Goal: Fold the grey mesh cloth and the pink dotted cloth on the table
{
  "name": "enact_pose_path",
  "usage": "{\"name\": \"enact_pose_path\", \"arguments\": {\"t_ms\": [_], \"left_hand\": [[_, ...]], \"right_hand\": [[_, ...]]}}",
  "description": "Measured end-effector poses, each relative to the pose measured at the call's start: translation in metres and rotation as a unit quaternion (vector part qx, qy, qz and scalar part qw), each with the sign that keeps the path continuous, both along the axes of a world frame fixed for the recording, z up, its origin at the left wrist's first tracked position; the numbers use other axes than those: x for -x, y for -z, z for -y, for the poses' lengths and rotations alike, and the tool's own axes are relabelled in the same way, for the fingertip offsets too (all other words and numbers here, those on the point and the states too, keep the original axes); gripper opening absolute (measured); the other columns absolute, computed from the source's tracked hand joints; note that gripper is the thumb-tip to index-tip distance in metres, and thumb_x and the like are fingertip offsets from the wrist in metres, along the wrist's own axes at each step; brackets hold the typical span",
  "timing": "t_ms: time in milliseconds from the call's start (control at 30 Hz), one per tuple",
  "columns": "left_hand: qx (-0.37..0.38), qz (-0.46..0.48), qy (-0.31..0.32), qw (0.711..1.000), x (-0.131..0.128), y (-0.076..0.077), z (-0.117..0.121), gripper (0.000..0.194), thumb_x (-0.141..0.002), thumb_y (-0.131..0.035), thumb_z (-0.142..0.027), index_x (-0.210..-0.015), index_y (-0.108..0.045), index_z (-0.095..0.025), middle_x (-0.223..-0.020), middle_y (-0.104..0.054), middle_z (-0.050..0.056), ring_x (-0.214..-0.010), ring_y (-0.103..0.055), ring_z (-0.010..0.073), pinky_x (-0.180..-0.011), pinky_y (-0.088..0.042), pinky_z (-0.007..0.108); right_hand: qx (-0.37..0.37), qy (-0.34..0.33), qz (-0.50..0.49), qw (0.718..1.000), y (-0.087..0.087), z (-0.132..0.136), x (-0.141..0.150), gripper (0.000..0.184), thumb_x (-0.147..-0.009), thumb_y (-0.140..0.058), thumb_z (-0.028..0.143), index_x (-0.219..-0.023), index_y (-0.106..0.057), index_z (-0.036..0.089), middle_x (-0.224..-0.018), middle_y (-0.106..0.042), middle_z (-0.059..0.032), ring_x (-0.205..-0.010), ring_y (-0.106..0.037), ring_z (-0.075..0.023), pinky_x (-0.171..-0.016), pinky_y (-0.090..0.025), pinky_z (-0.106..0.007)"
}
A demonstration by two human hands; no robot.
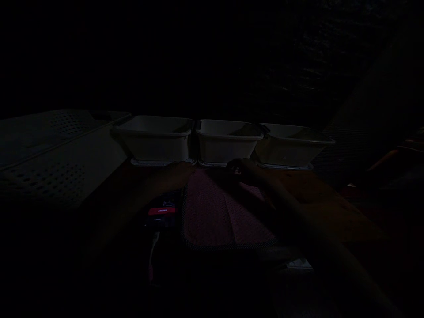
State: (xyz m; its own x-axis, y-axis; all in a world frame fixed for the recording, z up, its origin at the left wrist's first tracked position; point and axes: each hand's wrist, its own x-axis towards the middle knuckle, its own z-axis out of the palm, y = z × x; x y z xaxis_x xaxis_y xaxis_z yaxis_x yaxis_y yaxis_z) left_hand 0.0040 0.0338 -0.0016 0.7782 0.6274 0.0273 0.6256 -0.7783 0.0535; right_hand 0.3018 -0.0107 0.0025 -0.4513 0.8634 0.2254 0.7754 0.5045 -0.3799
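The scene is very dark. A pink cloth (208, 216) with a dark stitched edge lies flat on the wooden table. At its far left corner is my left hand (181, 171); its fingers fade into the dark, and I cannot tell whether they grip the cloth. Over the far right part of the cloth, my right hand (245, 168) has its fingers curled in, with a small pale spot beside them. What it holds, if anything, is too dark to make out. Both hands are just in front of the middle white tub (228, 148).
Another white tub (159, 145) stands to the left and a third tub (288, 150) to the right. A large perforated basket (76, 159) fills the far left. Left of the cloth lies a lit phone (162, 212) with a cable (152, 254). Wooden tabletop (331, 207) shows at right.
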Motion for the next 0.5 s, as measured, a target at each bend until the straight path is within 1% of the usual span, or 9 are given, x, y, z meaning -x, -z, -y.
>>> {"name": "enact_pose_path", "arguments": {"t_ms": [100,200,267,367,467,500], "left_hand": [[0.013,0.015,0.003,1.000,-0.001,-0.001,0.001,0.032,-0.095,-0.040,-0.024,-0.111,-0.068,-0.021,-0.114,-0.068,0.011,-0.095,-0.066,0.0208,-0.082,-0.048,0.032],[0.024,0.031,0.016,0.999,-0.001,-0.002,0.002,0.032,-0.095,-0.041,-0.025,-0.111,-0.068,-0.022,-0.115,-0.068,0.010,-0.097,-0.065,0.0202,-0.084,-0.047,0.032],[0.028,0.040,0.024,0.999,-0.001,-0.001,0.002,0.032,-0.095,-0.041,-0.025,-0.113,-0.067,-0.023,-0.117,-0.068,0.010,-0.099,-0.065,0.0200,-0.086,-0.047,0.032],[0.028,0.033,0.013,0.999,0.000,0.002,-0.002,0.030,-0.096,-0.042,-0.027,-0.113,-0.068,-0.024,-0.116,-0.068,0.009,-0.098,-0.065,0.0193,-0.086,-0.047,0.031],[0.009,0.011,-0.001,1.000,0.001,0.003,-0.003,0.030,-0.096,-0.042,-0.026,-0.111,-0.068,-0.022,-0.114,-0.068,0.010,-0.099,-0.064,0.0206,-0.087,-0.046,0.031],[0.003,0.009,-0.004,1.000,0.001,0.002,-0.003,0.031,-0.096,-0.041,-0.025,-0.111,-0.068,-0.021,-0.115,-0.068,0.010,-0.100,-0.064,0.0207,-0.088,-0.046,0.031]], "right_hand": [[0.037,0.008,0.007,0.999,0.006,0.006,0.014,0.025,-0.083,-0.059,0.014,-0.104,-0.071,0.015,-0.103,-0.073,-0.0093,-0.084,-0.066,-0.0160,-0.072,-0.049,-0.025],[0.064,0.015,0.013,0.998,0.007,0.005,0.016,0.023,-0.082,-0.060,0.014,-0.101,-0.072,0.015,-0.099,-0.074,-0.0085,-0.081,-0.066,-0.0149,-0.070,-0.049,-0.024],[0.078,0.007,0.010,0.997,0.006,0.003,0.012,0.025,-0.080,-0.060,0.013,-0.102,-0.072,0.014,-0.099,-0.074,-0.0088,-0.081,-0.066,-0.0152,-0.071,-0.050,-0.024],[0.107,-0.010,0.005,0.994,0.004,-0.003,0.000,0.026,-0.077,-0.057,0.007,-0.097,-0.073,0.014,-0.094,-0.074,-0.0075,-0.081,-0.067,-0.0148,-0.072,-0.051,-0.024],[0.158,-0.002,0.003,0.987,0.003,-0.010,-0.016,0.024,-0.076,-0.056,0.006,-0.092,-0.074,0.012,-0.091,-0.075,-0.0091,-0.079,-0.067,-0.0150,-0.070,-0.051,-0.023],[0.187,-0.002,0.003,0.982,0.003,-0.012,-0.023,0.023,-0.076,-0.057,0.008,-0.092,-0.074,0.010,-0.092,-0.075,-0.0103,-0.078,-0.068,-0.0155,-0.070,-0.052,-0.024]]}}
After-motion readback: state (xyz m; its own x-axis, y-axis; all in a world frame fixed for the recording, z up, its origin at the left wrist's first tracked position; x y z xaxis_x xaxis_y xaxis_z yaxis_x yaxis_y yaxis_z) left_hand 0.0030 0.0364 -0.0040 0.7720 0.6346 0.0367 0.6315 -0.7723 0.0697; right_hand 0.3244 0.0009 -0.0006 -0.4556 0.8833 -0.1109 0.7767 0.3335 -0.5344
